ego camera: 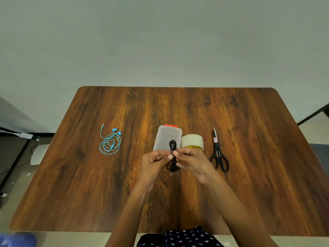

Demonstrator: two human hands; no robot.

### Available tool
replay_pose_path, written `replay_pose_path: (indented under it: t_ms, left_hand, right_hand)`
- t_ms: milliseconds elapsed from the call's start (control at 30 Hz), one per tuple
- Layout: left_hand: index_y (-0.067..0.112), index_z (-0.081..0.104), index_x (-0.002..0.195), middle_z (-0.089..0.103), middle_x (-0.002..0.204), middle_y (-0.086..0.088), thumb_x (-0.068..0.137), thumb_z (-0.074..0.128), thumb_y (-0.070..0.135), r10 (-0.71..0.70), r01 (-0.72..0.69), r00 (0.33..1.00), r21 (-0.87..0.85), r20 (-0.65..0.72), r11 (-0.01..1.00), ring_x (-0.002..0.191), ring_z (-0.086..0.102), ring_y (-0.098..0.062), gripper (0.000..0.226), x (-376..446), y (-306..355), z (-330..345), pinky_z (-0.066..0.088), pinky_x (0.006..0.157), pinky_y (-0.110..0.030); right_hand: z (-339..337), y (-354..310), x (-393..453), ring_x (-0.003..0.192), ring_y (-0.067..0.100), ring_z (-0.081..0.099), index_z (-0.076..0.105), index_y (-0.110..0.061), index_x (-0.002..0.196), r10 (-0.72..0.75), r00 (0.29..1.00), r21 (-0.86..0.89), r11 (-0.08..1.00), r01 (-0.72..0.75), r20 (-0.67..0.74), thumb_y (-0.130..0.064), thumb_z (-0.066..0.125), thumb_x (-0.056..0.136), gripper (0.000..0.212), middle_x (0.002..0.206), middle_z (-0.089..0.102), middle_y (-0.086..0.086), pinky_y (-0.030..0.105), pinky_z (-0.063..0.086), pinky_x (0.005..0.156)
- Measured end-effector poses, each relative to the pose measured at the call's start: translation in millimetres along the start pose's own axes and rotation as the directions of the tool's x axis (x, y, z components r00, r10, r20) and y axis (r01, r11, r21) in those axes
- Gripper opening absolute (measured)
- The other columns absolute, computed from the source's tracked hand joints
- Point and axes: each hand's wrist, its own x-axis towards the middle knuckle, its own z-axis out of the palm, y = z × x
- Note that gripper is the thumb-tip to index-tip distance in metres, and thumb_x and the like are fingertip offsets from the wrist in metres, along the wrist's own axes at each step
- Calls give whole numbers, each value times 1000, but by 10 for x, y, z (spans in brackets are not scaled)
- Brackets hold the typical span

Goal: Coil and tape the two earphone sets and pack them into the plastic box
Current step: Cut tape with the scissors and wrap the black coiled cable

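Head view: both hands meet above the wooden table [89, 175], at its middle. Left hand [153, 163] pinches the black earphone bundle [172, 154] at its midsection between thumb and fingertips; right hand [191, 160] pinches the same point from the opposite side. The bundle is folded into a long, narrow coil (plug end hanging toward the person), held upright in front of the plastic box [165, 138]. The box is clear, closed, with an orange latch on its far edge. Tape roll [192, 142] stands just beside the box, on its right. Scissors [218, 152] lie further right, blades pointing away. Blue earphone set [110, 142] lies loosely coiled, well apart on the left.
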Motion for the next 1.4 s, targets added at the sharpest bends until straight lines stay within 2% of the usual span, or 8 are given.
replay_pose_path:
  t_ms: [267, 467, 633, 733, 800, 967, 1067, 1400]
  left_hand:
    - [9, 75, 90, 76, 85, -4, 76, 77, 8, -8, 9, 1000, 72, -19, 997, 84, 72, -16, 14, -10, -13, 56, 54, 68, -18]
    - [6, 75, 88, 75, 84, -12, 76, 76, 7, -69, 71, 996, 27, -60, 997, 83, 72, -25, 12, 5, -59, 70, 58, 75, -31]
    - [0, 74, 87, 74, 86, -18, 70, 77, 3, -153, 152, 988, -160, 7, 975, 78, 72, -23, 18, -8, -29, 14, 57, 65, -25]
    - [-2, 72, 90, 73, 89, -19, 67, 77, 8, -180, 190, 981, -153, 76, 970, 79, 72, -23, 26, 22, -7, -31, 58, 67, -27]
    - [-1, 73, 90, 74, 90, -17, 66, 76, 8, -195, 211, 974, -154, 117, 965, 81, 72, -22, 26, 35, 0, -47, 58, 69, -28]
    - [-1, 72, 92, 73, 90, -14, 68, 74, 12, -240, 266, 955, -140, 177, 954, 81, 70, -21, 27, 35, 7, -44, 57, 74, -31]
    - [-8, 66, 100, 73, 88, -14, 67, 74, 11, -287, 308, 945, -141, 156, 941, 78, 70, -18, 39, 26, 22, -33, 58, 71, -29]
    - [3, 63, 85, 71, 82, -9, 77, 68, 1, -305, 330, 939, -176, 157, 928, 75, 67, -17, 9, 0, 50, -19, 53, 70, -28]
  right_hand:
    - [2, 92, 17, 66, 5, 60, 73, -14, 82, -89, 995, -94, 992, 83, -55, -14, 71, 82, 2, 73, 69, -3, 17, 48, 59]
    - [10, 182, 29, 69, 9, 57, 72, -1, 96, -111, 991, -48, 993, 108, -69, -11, 69, 83, 17, 82, 68, 5, 24, 50, 72]
    - [-113, 83, 43, 75, 8, 69, 77, -10, 81, 42, 993, 108, 993, -54, 111, -6, 71, 77, 9, 83, 74, 3, 17, 55, 66]
    - [-231, 44, 72, 74, 10, 69, 73, -2, 92, 127, 960, 222, 958, -184, 248, -4, 69, 73, 19, 84, 73, 8, 18, 56, 66]
    - [-268, 39, 78, 75, 10, 68, 72, -1, 98, 158, 941, 216, 949, -228, 300, -3, 69, 75, 23, 84, 71, 8, 19, 56, 66]
    - [-274, 62, 84, 74, 6, 64, 73, -7, 101, 133, 932, 155, 969, -194, 336, -9, 69, 77, 24, 84, 68, 3, 16, 53, 62]
    - [-246, 68, 71, 73, 6, 63, 76, -11, 90, 100, 949, 136, 980, -146, 299, -9, 69, 74, 17, 80, 70, 2, 15, 51, 62]
    - [-212, 135, 84, 72, 6, 66, 75, -6, 90, 128, 948, 225, 954, -198, 290, -7, 68, 74, 18, 83, 72, 5, 14, 52, 59]
